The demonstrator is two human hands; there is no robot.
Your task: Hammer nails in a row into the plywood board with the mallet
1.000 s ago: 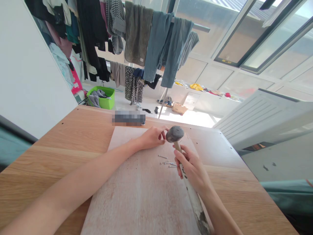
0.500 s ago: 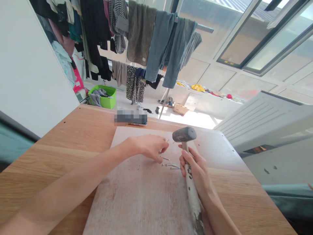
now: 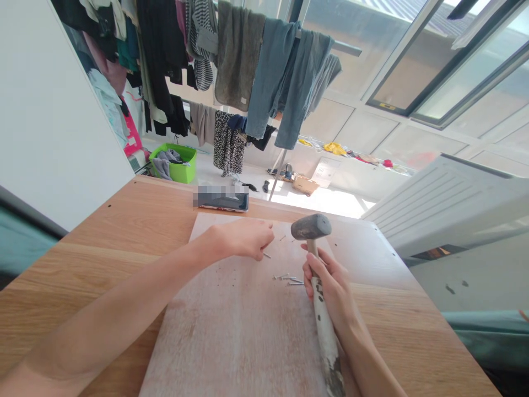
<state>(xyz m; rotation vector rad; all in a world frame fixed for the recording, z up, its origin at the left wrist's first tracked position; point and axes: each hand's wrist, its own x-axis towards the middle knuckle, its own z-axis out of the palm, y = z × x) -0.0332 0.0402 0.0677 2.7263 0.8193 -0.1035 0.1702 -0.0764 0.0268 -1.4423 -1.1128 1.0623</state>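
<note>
Bench [image 3: 124, 231]: one. Board [image 3: 231, 342], toward the bench's far edge: one. Hammer [image 3: 323, 314]: one. Hands: two, comprising left hand [image 3: 250, 238], one, and right hand [image 3: 330, 275], one. Nail [image 3: 267, 256] at left fingertips: one. Loose nails [image 3: 294, 279], overlapping: at least three, exact count unclear. Phone [image 3: 227, 202], by the bench's far edge: one. Green tub [image 3: 184, 172], beyond far left corner: one.

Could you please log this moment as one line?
left hand: holds one nail | right hand: grips hammer | board: loose nails on top
</note>
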